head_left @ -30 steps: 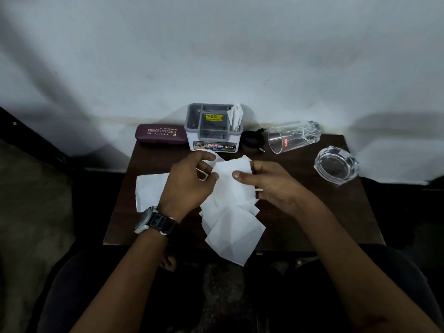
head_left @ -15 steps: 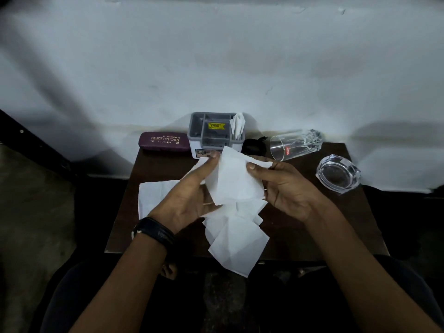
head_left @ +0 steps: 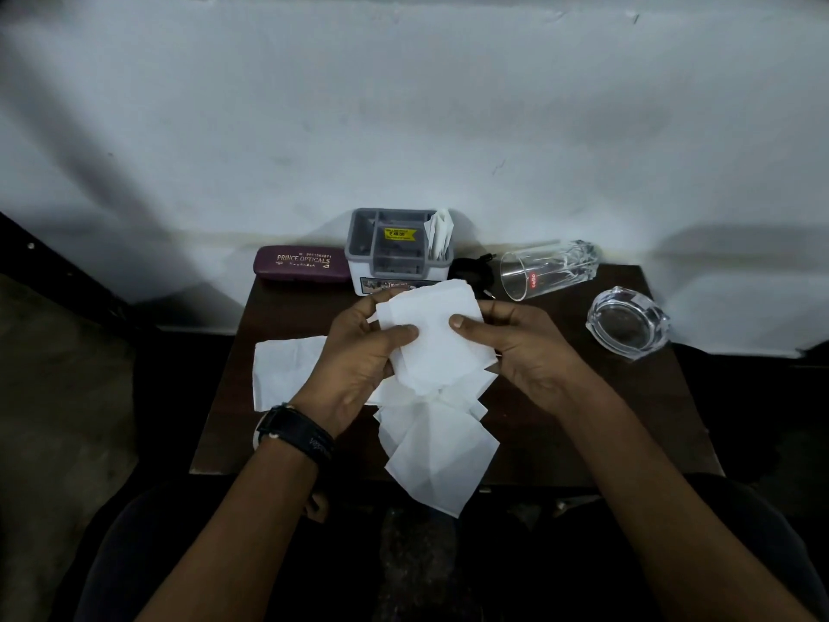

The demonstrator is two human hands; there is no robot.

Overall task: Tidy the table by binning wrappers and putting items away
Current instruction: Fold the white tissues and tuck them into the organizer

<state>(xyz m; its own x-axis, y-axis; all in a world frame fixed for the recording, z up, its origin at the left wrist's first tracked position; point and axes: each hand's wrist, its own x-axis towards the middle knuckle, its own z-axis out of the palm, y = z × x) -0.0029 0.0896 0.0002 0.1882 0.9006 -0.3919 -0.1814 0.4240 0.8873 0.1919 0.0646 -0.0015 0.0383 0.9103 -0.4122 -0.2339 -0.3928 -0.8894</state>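
Note:
A folded white napkin (head_left: 433,334) is held above the small dark table (head_left: 583,397) by both hands. My left hand (head_left: 359,361) pinches its left edge with the thumb on top. My right hand (head_left: 525,347) grips its right edge the same way. Under it lies a loose pile of white napkins (head_left: 442,451) that hangs over the table's front edge. One more napkin (head_left: 287,370) lies flat at the left. A grey compartment organizer (head_left: 394,249) stands at the back with folded paper in its right slot.
A maroon spectacle case (head_left: 300,264) lies left of the organizer. A clear drinking glass (head_left: 547,269) lies on its side at the back right. Near the right edge sits a glass ashtray (head_left: 628,323). A small black object (head_left: 473,269) sits behind the napkin. A white wall rises directly behind.
Both hands lifted the top napkin off the pile, raised it, then lowered it a little and flattened it between the thumbs.

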